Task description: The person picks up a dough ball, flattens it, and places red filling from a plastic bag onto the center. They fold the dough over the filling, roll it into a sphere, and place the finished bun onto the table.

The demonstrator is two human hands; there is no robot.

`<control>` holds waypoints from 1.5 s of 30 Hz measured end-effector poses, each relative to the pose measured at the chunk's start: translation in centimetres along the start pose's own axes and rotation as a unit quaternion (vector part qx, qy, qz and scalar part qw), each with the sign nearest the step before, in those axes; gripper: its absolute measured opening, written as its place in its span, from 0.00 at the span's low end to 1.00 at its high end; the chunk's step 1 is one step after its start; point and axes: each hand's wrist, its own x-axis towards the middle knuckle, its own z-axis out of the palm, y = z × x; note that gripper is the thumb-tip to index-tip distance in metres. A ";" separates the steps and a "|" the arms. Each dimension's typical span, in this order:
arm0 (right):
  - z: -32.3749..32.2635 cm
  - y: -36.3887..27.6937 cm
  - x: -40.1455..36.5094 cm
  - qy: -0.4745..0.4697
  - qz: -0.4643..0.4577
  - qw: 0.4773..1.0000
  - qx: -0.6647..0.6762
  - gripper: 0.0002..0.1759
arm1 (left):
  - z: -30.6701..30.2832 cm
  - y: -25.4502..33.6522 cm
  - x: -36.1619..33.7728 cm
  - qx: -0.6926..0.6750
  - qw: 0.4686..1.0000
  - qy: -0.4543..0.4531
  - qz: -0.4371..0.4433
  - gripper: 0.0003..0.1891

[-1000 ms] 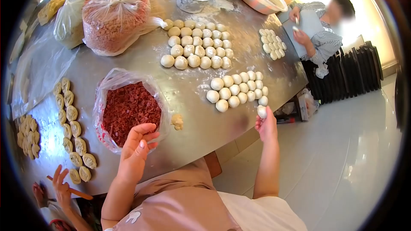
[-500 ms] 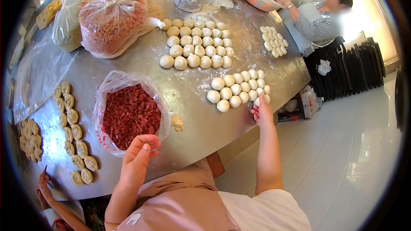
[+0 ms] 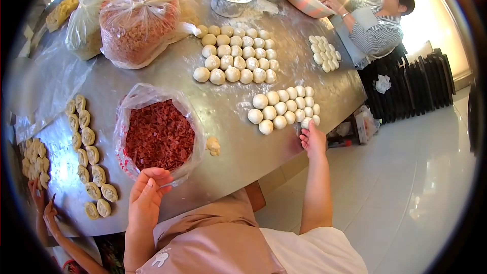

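My left hand (image 3: 147, 193) hovers at the near rim of a clear plastic bag (image 3: 195, 158) filled with chopped dark-red filling (image 3: 160, 134). Its fingers are loosely bent and apart, with nothing visible in them. At the near right end of a group of smooth white dough balls (image 3: 279, 108), my right hand (image 3: 313, 139) has its thumb and curled fingers around a dough ball (image 3: 306, 123). The hand partly hides that ball. Beside the filling bag lies a small lump of yellowish dough (image 3: 213, 146).
More dough balls (image 3: 236, 62) stand in rows farther back, near tied plastic bags (image 3: 139, 25). Flattened, coiled dough pieces (image 3: 92, 153) line the left. Another person's hands (image 3: 45, 205) are at the lower left; a person in stripes (image 3: 375, 30) works at the far right.
My left hand has shifted left and slightly down along the bag's rim. My right hand has moved slightly down and closed around the dough ball. The other person's hand at lower left reaches toward the dough pieces.
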 end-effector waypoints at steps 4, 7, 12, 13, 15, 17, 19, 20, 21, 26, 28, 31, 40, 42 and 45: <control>-0.2 -0.1 -0.3 0.005 -0.010 0.999 -0.044 0.29 | -0.9 0.4 -1.3 0.006 0.999 0.034 0.036 0.14; -2.5 1.9 0.2 0.033 -0.078 0.996 -0.015 0.38 | -3.4 0.6 -3.5 0.010 0.990 0.116 0.073 0.14; 0.5 1.7 -3.3 -0.024 -0.177 0.984 0.002 0.29 | -8.5 1.1 -7.6 0.120 0.922 0.332 0.159 0.09; 2.6 0.9 -5.1 -0.072 -0.219 0.973 0.013 0.28 | -9.3 1.2 -8.2 0.127 0.905 0.367 0.176 0.08; 6.5 -0.8 -9.5 -0.129 -0.263 0.955 -0.034 0.26 | -10.6 1.0 -9.2 0.137 0.862 0.424 0.240 0.08; 9.9 -1.8 -12.5 -0.202 -0.309 0.927 -0.069 0.24 | -13.0 -0.1 -10.3 0.327 0.772 0.487 0.244 0.14; 13.0 -2.8 -16.7 -0.251 -0.354 0.894 -0.115 0.22 | -11.0 1.5 -10.7 0.463 0.678 0.547 0.163 0.22; 14.4 -3.1 -18.3 -0.309 -0.361 0.868 -0.144 0.19 | -12.2 0.2 -10.7 0.526 0.633 0.548 0.150 0.26; 15.9 -3.2 -19.8 -0.360 -0.369 0.839 -0.174 0.17 | -13.4 -1.2 -10.6 0.584 0.588 0.543 0.138 0.30; 22.4 -2.3 -24.7 -0.399 -0.643 0.559 -0.339 0.22 | -13.3 -1.9 -9.6 0.574 0.559 0.578 0.154 0.37; 24.1 -1.1 -24.5 -0.398 -0.630 0.563 -0.357 0.26 | -15.2 -2.2 -9.7 0.559 0.551 0.603 0.142 0.36; 26.1 0.4 -25.8 -0.392 -0.645 0.532 -0.383 0.30 | -17.5 -1.9 -9.3 0.540 0.577 0.600 0.123 0.27; 24.9 -0.7 -24.9 -0.391 -0.631 0.496 -0.450 0.21 | -15.7 -0.6 -8.9 0.199 0.796 0.528 0.222 0.14; 24.5 -1.0 -24.5 -0.385 -0.637 0.498 -0.444 0.17 | -14.2 0.8 -9.1 -0.037 0.871 0.433 0.230 0.16; 24.6 -1.2 -26.0 -0.406 -0.597 0.483 -0.496 0.15 | -11.6 2.5 -7.7 -0.224 0.932 0.200 0.205 0.16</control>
